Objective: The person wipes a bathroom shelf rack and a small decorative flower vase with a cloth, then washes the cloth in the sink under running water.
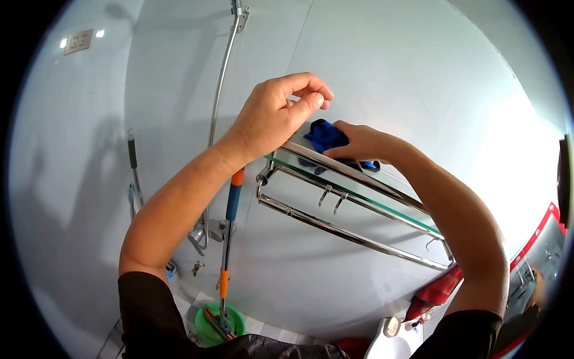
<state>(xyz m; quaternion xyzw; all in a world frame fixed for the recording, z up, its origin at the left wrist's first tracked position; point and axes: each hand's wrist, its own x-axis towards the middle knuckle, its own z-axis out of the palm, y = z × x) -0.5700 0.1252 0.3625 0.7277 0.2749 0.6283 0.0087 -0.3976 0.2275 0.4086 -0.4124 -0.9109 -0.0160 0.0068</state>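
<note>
My right hand (365,142) is closed on a blue cloth (326,136) with dark edges, which rests on the glass shelf behind the chrome front rail (359,176). Part of the cloth is hidden under the fingers. My left hand (281,110) is raised above the shelf's left end, its fingers curled toward the thumb, and no object shows in it. Along the shelf runs the greenish edge of the glass (382,206). Beneath it are small hooks (339,203) and a chrome towel bar (353,236).
A mop handle (232,203) with orange and blue sections rises from a green basin (236,320) at lower left. A shower hose (219,90) hangs on the wall beside my left arm. Lower right are a white sink (382,347), a red cloth (439,287) and a red-framed mirror (538,230).
</note>
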